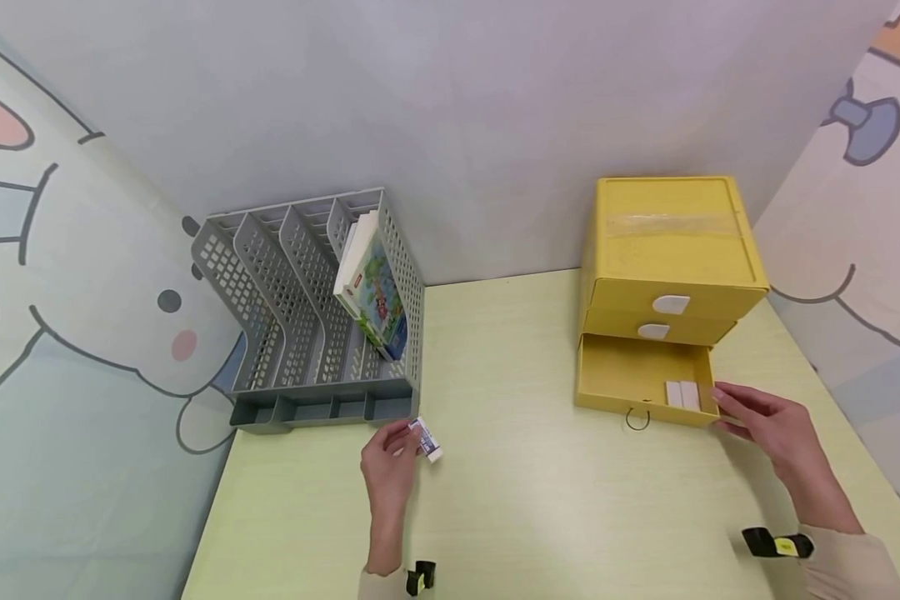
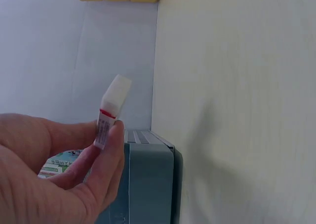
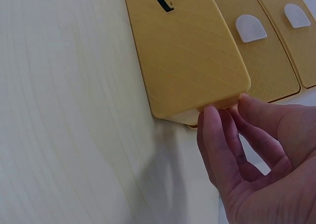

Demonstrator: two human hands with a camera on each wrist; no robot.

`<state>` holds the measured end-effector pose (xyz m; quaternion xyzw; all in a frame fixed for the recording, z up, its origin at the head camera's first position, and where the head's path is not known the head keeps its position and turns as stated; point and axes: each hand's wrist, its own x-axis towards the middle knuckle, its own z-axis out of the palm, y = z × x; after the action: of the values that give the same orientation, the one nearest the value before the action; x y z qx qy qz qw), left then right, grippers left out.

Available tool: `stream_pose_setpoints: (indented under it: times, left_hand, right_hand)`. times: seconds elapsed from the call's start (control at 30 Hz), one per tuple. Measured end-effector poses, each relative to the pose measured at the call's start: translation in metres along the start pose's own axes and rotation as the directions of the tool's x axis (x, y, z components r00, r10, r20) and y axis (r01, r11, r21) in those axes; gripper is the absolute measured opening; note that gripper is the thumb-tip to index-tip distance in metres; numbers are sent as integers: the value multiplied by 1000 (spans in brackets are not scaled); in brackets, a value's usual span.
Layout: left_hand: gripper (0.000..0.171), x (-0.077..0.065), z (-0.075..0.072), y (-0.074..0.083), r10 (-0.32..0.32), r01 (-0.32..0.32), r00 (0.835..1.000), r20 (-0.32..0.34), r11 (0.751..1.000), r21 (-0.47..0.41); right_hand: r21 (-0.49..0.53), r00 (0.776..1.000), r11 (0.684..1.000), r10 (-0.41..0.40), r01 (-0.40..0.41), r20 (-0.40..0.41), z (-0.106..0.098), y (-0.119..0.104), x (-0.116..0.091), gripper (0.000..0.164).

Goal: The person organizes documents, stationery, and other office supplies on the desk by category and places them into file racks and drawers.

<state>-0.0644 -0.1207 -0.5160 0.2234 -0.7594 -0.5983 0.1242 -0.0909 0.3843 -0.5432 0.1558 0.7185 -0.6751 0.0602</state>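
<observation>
My left hand pinches an eraser between thumb and fingers, in front of the grey file rack's right corner. In the left wrist view the eraser shows a bare white end and a printed paper sleeve with a red stripe. On the right, my right hand grips the right side wall of the pulled-out bottom drawer of a yellow drawer box. The right wrist view shows thumb and fingertips at the drawer's corner. Two small white blocks lie inside the drawer by its front wall.
The grey file rack stands at the back left, with books in its right slot and small compartments along its front. A dark ring pull sticks out from the drawer's front. Behind the table rises a pale wall.
</observation>
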Motion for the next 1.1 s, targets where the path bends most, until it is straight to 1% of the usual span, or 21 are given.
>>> stream_pose_setpoints:
  times: [0.2, 0.3, 0.4, 0.47, 0.53, 0.63, 0.8, 0.87, 1.0, 1.1]
  left_hand:
    - [19, 4, 15, 8, 42, -41, 998, 48, 999, -23]
    - [19, 4, 24, 13, 41, -39, 997, 67, 999, -30]
    - [19, 3, 35, 17, 54, -49, 993, 102, 997, -51]
    - [18, 3, 44, 21, 66, -58, 989, 133, 996, -63]
    - [17, 1, 53, 25, 88, -75, 981, 171, 994, -77]
    - [16, 0, 67, 30, 96, -81, 971, 221, 994, -78]
    - [15, -4, 92, 41, 113, -94, 951, 289, 993, -78]
    - [15, -6, 102, 45, 127, -105, 942, 312, 991, -87]
    - [14, -9, 122, 54, 155, -125, 921, 358, 987, -105]
    - [13, -13, 135, 61, 150, -117, 908, 391, 987, -108]
  right_hand:
    - [5, 1000, 1000, 9, -9, -1, 0, 0, 0, 15]
    - [12, 1000, 1000, -7, 7, 5, 1, -1, -1, 16]
    - [8, 1000, 1000, -17, 17, 16, -1, -2, -1, 16]
    - [-13, 1000, 1000, -15, 15, 22, -2, -2, 0, 17]
    - [-52, 1000, 999, -8, 10, 24, -3, -1, 2, 18]
    - [-105, 1000, 994, 5, -2, 28, -5, -1, 5, 23]
    - [-151, 998, 989, 16, -8, 57, -8, -3, 7, 32]
    - [-152, 997, 988, 13, -1, 77, -9, -3, 8, 33]
    - [-128, 994, 992, 18, -4, 112, -12, -4, 11, 25]
    - [-107, 991, 994, 31, -17, 131, -15, -3, 13, 21]
